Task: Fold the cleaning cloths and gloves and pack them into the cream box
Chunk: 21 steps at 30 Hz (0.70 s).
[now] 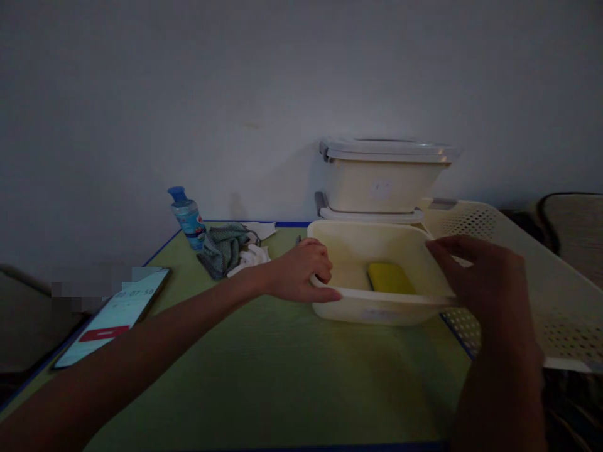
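Observation:
A cream plastic storage box [377, 309] without a lid stands at the right of the green table. My left hand [308, 271] is closed over its left rim, the fingers curled inside and the thumb along the front edge. At the right rim, my right hand [485, 276] pinches the edge between thumb and fingers; its lower part is dark and blurred. Inside the box lies a yellow sponge-like block [390, 278] with a dark underside.
Behind stand stacked lidded boxes [386, 182]. A perforated white basket [513, 270] leans at the right table edge. To the left are a blue bottle [188, 220], a grey-green cloth [223, 248], a white crumpled cloth [252, 257] and a phone [117, 314] showing a timer.

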Each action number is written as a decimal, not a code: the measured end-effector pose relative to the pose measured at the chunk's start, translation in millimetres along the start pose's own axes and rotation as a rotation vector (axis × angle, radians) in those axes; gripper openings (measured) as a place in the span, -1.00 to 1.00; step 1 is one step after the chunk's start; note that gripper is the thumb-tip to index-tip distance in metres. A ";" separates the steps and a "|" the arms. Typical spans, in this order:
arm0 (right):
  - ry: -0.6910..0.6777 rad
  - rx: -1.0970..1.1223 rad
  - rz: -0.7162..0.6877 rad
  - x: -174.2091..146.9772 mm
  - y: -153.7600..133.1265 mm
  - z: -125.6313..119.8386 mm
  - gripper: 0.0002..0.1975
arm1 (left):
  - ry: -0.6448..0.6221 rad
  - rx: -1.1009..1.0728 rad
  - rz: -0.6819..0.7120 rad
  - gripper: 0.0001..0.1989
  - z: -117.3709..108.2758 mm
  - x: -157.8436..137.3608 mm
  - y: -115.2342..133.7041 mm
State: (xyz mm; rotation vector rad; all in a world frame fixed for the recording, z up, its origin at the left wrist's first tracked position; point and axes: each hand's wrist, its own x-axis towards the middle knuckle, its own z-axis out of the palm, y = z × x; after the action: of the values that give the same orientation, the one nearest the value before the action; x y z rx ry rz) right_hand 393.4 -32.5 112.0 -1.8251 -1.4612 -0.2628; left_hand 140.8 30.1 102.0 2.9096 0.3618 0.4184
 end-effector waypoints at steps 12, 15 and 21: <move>0.000 -0.180 -0.016 -0.6 1.4 6.4 -0.60 | 0.347 -0.271 -0.066 -0.64 1.2 -13.7 2.0; 0.036 -0.173 -0.043 -1.2 3.4 6.6 -0.61 | 0.528 -0.172 -0.293 -0.66 9.2 -39.2 -12.0; 0.105 -0.150 -0.059 -2.7 3.4 7.1 -0.62 | 0.424 0.367 -1.029 -0.50 54.7 -113.1 -69.6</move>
State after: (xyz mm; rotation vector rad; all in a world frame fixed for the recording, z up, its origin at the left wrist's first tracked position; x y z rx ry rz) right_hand 393.5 -30.0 104.1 -1.8582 -1.4562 -0.5029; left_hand 36.9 59.0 7.1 2.4145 2.0087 0.8068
